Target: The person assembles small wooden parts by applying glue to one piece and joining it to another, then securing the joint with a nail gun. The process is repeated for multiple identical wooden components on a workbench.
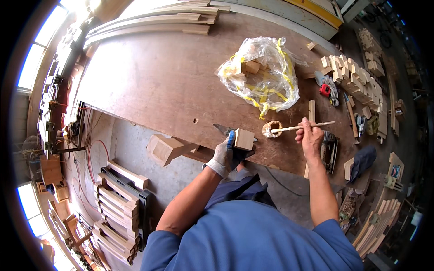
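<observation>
My left hand [222,158], in a white and dark work glove with a blue fingertip, is closed around a light wooden block [244,139] near the table's front edge. Bare, my right hand [310,136] pinches a thin wooden stick [322,123]. The stick's far-left end dips into a small round pot [271,129] crusted with pale residue, likely glue. The pot stands on the brown tabletop between my hands. Behind the block, a dark pointed tool [221,128] lies on the table, partly hidden.
Beyond the pot sits a clear plastic bag [262,74] with yellow strips and wooden blocks. Stacked wood blocks [355,77], a hammer [350,115] and a nail gun [329,151] lie to the right. Long boards [153,27] line the far left; slatted wooden pieces [117,207] stand lower left.
</observation>
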The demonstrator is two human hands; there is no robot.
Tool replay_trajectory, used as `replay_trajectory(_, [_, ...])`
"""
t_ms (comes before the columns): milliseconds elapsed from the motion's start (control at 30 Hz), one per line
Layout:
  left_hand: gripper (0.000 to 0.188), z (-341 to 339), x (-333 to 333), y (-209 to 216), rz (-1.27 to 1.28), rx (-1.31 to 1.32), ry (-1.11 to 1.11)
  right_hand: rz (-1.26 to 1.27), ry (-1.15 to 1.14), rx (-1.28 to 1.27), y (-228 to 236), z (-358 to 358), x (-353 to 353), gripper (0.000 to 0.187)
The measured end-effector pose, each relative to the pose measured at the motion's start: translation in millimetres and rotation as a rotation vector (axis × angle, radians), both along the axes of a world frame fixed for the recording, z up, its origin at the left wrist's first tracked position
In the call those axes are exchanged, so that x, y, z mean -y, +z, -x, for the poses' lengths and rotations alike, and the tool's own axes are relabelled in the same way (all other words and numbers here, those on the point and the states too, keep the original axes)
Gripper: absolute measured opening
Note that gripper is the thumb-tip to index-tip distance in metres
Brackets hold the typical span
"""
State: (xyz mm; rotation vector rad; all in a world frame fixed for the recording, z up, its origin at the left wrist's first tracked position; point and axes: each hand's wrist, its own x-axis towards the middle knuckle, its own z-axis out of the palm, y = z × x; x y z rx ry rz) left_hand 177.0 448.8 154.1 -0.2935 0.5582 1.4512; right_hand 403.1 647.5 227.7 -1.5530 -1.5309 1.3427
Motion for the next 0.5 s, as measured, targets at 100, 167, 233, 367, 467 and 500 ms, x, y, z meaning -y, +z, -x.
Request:
replay_trajectory(100, [0.058,0.5,-1.3,1.9,-0.004,-0.009,-0.007,-0.013,-0.026,0.001,2.3,-6.1,-4.2,0.04])
replay_trajectory(167, [0.058,0.4,-2.5,1.8,-0.01,-0.005,-0.018,-0.035,-0.003,0.014,-2.5,-7.1,-1.8,0.039])
replay_trajectory(233, [0.058,0.6,-3.1,2.5,-0.029,0.017,-0.029,-0.017,0.012,0.008,-2.1,-8.3,2.4,0.039])
replay_trajectory(367, [0.059,-3.3,-4.1,3.0,0.02,0.012,-0.011,-0.013,-0.064,-0.054,-0.3,-14.3,0.9,0.04])
replay_trajectory(467, [0.06,-4.8,-6.1,1.7,0.037,0.008,-0.017,-0.005,-0.025,-0.036,-2.1,-16.6,4.1,0.04])
replay_trajectory(500, [0.06,-5.3,-6.9,1.7,0.049,0.007,-0.024,0.001,-0.005,-0.023,-2.9,-18.0,5.1,0.041])
